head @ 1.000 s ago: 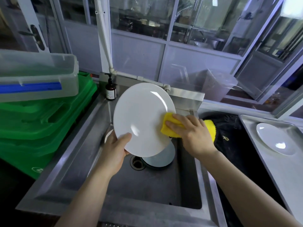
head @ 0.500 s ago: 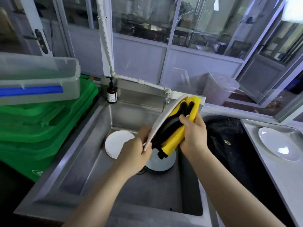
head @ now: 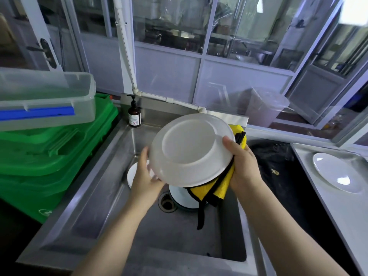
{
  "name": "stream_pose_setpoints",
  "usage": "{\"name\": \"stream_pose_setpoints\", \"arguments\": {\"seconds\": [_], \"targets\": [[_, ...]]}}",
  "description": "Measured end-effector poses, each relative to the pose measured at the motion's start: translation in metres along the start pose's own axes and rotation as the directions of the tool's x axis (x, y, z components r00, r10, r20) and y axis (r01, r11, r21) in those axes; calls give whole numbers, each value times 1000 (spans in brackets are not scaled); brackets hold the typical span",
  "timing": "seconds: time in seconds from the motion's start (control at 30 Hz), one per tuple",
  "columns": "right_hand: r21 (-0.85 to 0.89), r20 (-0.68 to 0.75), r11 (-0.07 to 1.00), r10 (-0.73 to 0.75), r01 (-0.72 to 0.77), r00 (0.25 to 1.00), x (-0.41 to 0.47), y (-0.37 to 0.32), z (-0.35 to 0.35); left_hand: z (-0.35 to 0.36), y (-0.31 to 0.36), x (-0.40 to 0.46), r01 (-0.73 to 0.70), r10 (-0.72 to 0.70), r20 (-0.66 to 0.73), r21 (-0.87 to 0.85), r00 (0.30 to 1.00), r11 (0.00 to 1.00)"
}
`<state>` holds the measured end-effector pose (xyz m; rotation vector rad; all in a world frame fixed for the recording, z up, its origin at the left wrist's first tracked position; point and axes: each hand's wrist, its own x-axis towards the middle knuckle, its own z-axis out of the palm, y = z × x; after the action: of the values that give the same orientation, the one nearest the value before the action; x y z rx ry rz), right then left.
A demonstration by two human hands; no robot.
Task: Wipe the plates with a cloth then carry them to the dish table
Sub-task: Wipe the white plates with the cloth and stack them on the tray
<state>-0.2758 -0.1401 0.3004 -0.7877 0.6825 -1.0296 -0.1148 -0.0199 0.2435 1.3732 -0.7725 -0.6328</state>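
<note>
plate held underside-up over the sink

the right hand (head: 244,166) gripped the right rim of a white plate (head: 189,150), thumb curled over the edge and the other fingers hidden behind it, with the yellow cloth (head: 219,188) pinched between palm and plate. the cloth's black-trimmed edges hung below the rim, and one black strip dangled down toward the basin. the left hand (head: 146,176) supported the plate at its lower left rim, fingers mostly straight along the edge; whether its fingertips curled under the plate could not be told, since the plate covered them. the plate was tilted with its underside and foot ring facing the camera, held above the steel sink (head: 111,216).

down in the basin, a second white plate (head: 132,174) lay partly hidden behind the left hand, and another plate (head: 183,198) sat by the drain (head: 167,204), screened by the held plate and the cloth. a brown pump bottle (head: 134,114) stood at the sink's back left corner. green crates (head: 55,152) were stacked to the left with a clear plastic bin (head: 45,96) on top. to the right, one plate (head: 336,172) rested on the steel dish table (head: 338,226), beyond a dark bin (head: 278,170).
</note>
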Motion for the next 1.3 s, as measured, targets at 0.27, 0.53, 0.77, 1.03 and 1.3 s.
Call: {"name": "stream_pose_setpoints", "arguments": {"seconds": [0.27, 0.53, 0.77, 1.03, 1.3], "targets": [[-99, 44, 988, 119, -114, 992, -2, -4, -6, -18, -2, 0, 485, -356, 337, -700, 872, 524], [-598, 10, 757, -323, 264, 947, 4, -3, -13, -23, 8, -2, 239, -128, 217, -638, 968, 732], [-811, 527, 15, -418, 585, 740, -16, 25, 4, -4, 21, 1, 88, -77, 45, -627, 996, 774], [-635, 748, 16, -238, 773, 619, -53, 48, 36, 14, 17, 0, -45, -6, -91, -551, 996, 833], [-864, 238, 342, -368, 369, 899, -18, 34, 12, 1, 5, -7, -5, 5, -1, -488, 1000, 873]]}}
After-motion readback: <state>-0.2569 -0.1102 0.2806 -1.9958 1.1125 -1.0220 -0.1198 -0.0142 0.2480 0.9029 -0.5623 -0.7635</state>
